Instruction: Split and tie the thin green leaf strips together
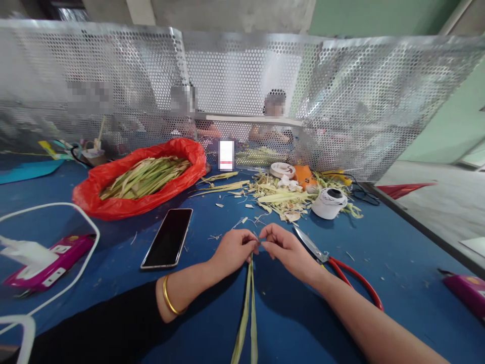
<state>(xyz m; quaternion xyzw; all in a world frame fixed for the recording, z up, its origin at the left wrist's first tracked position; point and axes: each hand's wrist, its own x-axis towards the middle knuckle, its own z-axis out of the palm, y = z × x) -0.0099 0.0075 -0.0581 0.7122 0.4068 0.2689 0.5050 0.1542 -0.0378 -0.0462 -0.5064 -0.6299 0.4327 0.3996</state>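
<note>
My left hand [235, 248], with a gold bangle at its wrist, pinches the top of some long pale-green leaf strips [248, 308]. The strips hang from my fingers toward the near edge of the table. Close by on the right, my right hand [282, 247] has its thumb and forefinger together at the same tip. What lies between the right fingertips is too small to make out. Beside my right wrist are red-handled scissors [339, 270], their blades pointing away from me. A dark-screened phone [167, 237] lies left of my left hand.
A red plastic bag [89, 197] of leaf strips stands at back left. Leaf scraps [282, 199], a tape roll [282, 170] and a white roll [328, 205] are at back right. A purple power strip [56, 263] with white cable lies left. Perforated metal panels [242, 65] border the back; people sit beyond.
</note>
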